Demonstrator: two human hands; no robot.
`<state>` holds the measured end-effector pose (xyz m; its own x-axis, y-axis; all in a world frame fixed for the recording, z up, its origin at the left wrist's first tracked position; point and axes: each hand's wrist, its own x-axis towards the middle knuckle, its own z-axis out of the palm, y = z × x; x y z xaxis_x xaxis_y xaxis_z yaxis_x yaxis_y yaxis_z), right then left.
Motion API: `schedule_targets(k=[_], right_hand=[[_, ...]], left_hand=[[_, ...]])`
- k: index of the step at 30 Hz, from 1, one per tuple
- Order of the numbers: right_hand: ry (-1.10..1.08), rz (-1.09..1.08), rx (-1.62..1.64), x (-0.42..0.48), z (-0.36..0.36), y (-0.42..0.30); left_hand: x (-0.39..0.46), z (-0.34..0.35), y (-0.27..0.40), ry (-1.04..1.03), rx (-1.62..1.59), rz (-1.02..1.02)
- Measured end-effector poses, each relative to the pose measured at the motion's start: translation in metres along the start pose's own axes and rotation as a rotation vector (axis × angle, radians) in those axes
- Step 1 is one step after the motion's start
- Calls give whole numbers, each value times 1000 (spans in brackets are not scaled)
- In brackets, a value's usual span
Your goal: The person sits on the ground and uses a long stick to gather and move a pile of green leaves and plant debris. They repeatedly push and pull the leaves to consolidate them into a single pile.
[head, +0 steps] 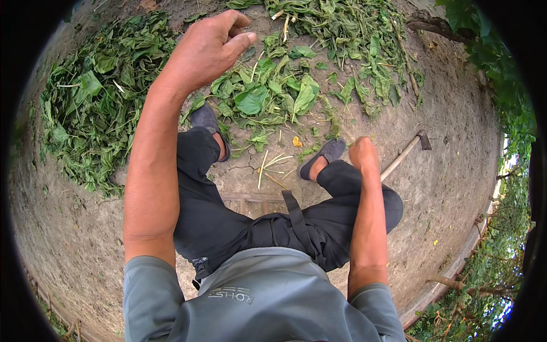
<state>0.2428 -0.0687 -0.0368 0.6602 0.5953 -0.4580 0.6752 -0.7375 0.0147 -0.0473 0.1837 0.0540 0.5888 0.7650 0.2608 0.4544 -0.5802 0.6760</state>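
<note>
My left hand hangs over the leaves at the upper left, thumb and fingers a little apart, with nothing visible in it. My right hand is closed in a fist above my right knee. A faint blurred streak lies just beyond its knuckles; what it is cannot be made out. Loose green leaves, some limp, are scattered on the soil between and beyond my feet. Several pale stripped stalks lie between my shoes. To the left rises a heap of wilted leaves; another leaf pile spreads at the top.
A hoe-like tool with a wooden handle and dark metal head lies right of my right knee. Slatted wood shows between my thighs. A thin stick borders the upper pile. Leafy branches and a ground edging run along the right.
</note>
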Motion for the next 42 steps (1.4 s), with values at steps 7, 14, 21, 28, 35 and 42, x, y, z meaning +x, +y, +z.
schedule_targets(k=[7, 14, 21, 28, 35, 42], right_hand=[[139, -292, 284, -14, 5, -29], [157, -181, 256, -12, -5, -17], [109, -258, 331, 14, 43, -68], [-21, -457, 277, -7, 40, -90], [47, -306, 361, -4, 23, -83], [142, -198, 547, 10, 37, -81]], left_hand=[[3, 0, 2, -37, 84, 27], [4, 0, 4, -46, 12, -10], [7, 3, 7, -88, 16, -64], [11, 5, 7, -106, 58, -85], [15, 18, -5, -165, 90, -117], [9, 86, -96, -399, 220, -386]])
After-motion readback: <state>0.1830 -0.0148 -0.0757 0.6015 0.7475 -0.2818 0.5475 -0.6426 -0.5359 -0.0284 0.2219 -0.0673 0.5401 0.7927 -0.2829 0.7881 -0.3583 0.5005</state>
